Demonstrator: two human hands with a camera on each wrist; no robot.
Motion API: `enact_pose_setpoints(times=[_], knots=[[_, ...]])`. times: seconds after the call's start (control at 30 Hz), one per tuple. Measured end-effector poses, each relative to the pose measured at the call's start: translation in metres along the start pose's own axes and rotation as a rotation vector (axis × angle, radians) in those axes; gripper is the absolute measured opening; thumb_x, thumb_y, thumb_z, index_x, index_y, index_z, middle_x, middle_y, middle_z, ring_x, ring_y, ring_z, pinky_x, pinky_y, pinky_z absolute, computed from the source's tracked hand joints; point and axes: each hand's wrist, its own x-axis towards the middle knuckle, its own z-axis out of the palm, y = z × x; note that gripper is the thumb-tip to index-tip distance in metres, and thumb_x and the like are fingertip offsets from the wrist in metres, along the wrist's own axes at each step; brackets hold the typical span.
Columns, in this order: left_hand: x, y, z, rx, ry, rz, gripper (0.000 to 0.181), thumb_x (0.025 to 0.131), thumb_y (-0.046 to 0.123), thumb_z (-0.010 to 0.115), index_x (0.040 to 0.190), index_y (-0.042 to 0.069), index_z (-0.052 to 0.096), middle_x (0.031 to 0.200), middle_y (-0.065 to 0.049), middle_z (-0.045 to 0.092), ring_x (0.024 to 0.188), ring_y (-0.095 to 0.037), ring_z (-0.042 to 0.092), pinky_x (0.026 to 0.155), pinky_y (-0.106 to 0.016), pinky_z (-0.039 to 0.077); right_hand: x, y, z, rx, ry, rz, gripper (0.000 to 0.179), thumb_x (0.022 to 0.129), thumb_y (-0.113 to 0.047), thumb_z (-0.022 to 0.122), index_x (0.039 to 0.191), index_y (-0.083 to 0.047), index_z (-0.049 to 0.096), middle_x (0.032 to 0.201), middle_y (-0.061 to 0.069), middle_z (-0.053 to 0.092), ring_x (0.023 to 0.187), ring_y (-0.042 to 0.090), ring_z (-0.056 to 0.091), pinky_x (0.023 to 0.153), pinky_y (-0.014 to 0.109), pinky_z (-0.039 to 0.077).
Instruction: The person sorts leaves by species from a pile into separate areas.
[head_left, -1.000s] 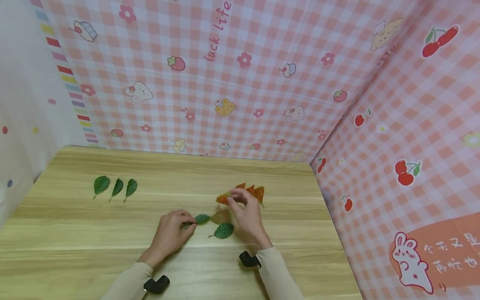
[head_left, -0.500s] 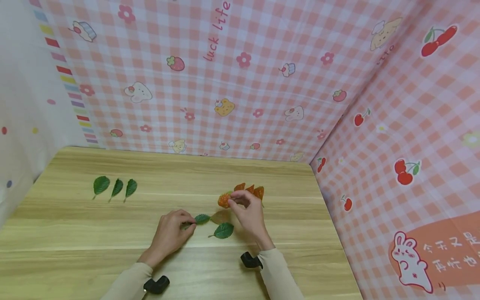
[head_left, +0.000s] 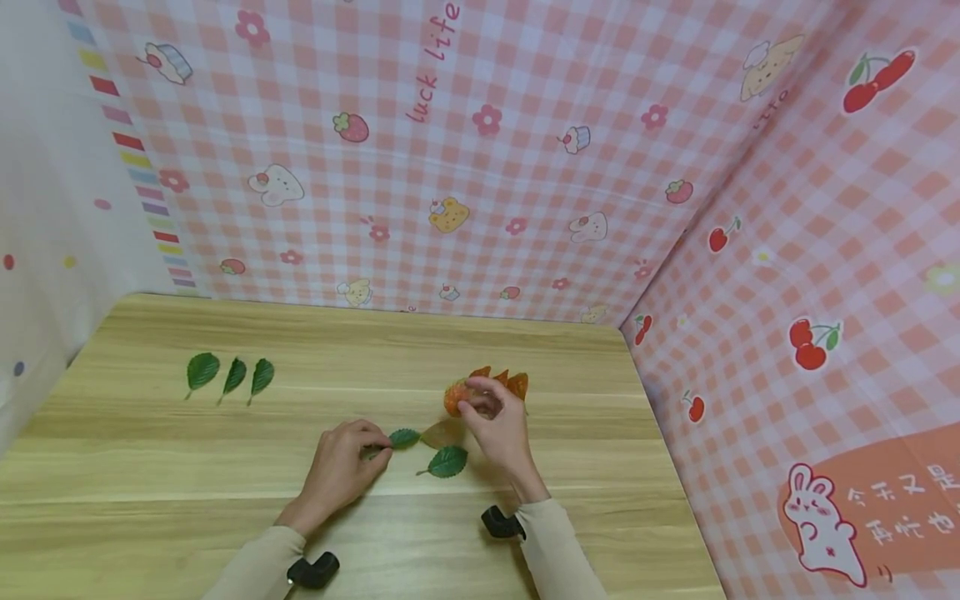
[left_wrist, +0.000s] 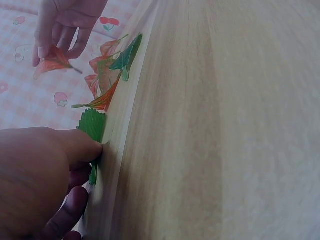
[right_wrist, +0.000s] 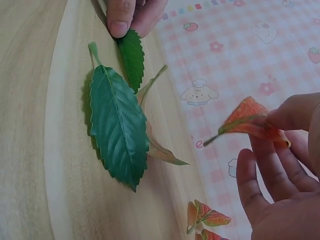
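Observation:
My left hand [head_left: 345,462] rests on the table and pinches a small serrated green leaf [head_left: 406,437] at its stem end. In my right hand [head_left: 498,425] an orange-red leaf [head_left: 454,398] is pinched between thumb and fingers, held above the tabletop. The right wrist view shows that orange-red leaf [right_wrist: 244,117] folded lengthwise, its stem pointing left. A brownish leaf [head_left: 441,434] lies at the green leaf's tip. Just in front of it lies a larger green leaf [head_left: 448,462], stem to the left. Behind my right hand several orange leaves [head_left: 518,385] are partly hidden.
Three green leaves [head_left: 235,376] lie in a row at the back left of the wooden table [head_left: 150,467]. A pink checked cloth [head_left: 420,167] with printed figures stands behind the table, and another hangs along its right side.
The orange-red leaf has turned in my right hand, showing a broader face, and has shifted slightly right. My left hand and the leaves on the table have stayed put.

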Motion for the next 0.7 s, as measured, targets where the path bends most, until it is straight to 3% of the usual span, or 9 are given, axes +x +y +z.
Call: enact_pose_setpoints(times=[0.2, 0.4, 0.7], knots=[[0.0001, -0.0006, 0.0003, 0.000, -0.003, -0.005, 0.010, 0.087, 0.002, 0.094, 0.089, 0.011, 0.089, 0.096, -0.005, 0.083, 0.091, -0.025, 0.079, 0.085, -0.053, 0.064, 0.0014, 0.0021, -0.0010, 0.016, 0.040, -0.052, 0.028, 0.100, 0.007, 0.077, 0.128, 0.004, 0.077, 0.115, 0.030, 0.079, 0.091, 0.001, 0.071, 0.082, 0.014, 0.059], [-0.0002, -0.0008, 0.0005, -0.001, 0.001, -0.003, 0.010, 0.087, 0.002, 0.094, 0.089, 0.011, 0.089, 0.096, -0.005, 0.083, 0.090, -0.025, 0.079, 0.084, -0.053, 0.063, 0.0013, -0.0004, -0.0019, 0.019, 0.062, -0.031, 0.023, 0.100, 0.006, 0.079, 0.123, 0.004, 0.079, 0.114, 0.030, 0.079, 0.091, 0.001, 0.071, 0.081, 0.014, 0.058], [-0.0007, -0.0022, 0.0022, 0.005, 0.004, -0.008, 0.011, 0.087, 0.003, 0.094, 0.089, 0.012, 0.089, 0.096, -0.004, 0.083, 0.090, -0.025, 0.079, 0.084, -0.051, 0.063, 0.0005, -0.0007, -0.0023, 0.016, 0.074, -0.008, 0.032, 0.097, 0.009, 0.079, 0.128, 0.003, 0.078, 0.117, 0.030, 0.079, 0.094, -0.001, 0.071, 0.082, 0.012, 0.059]])
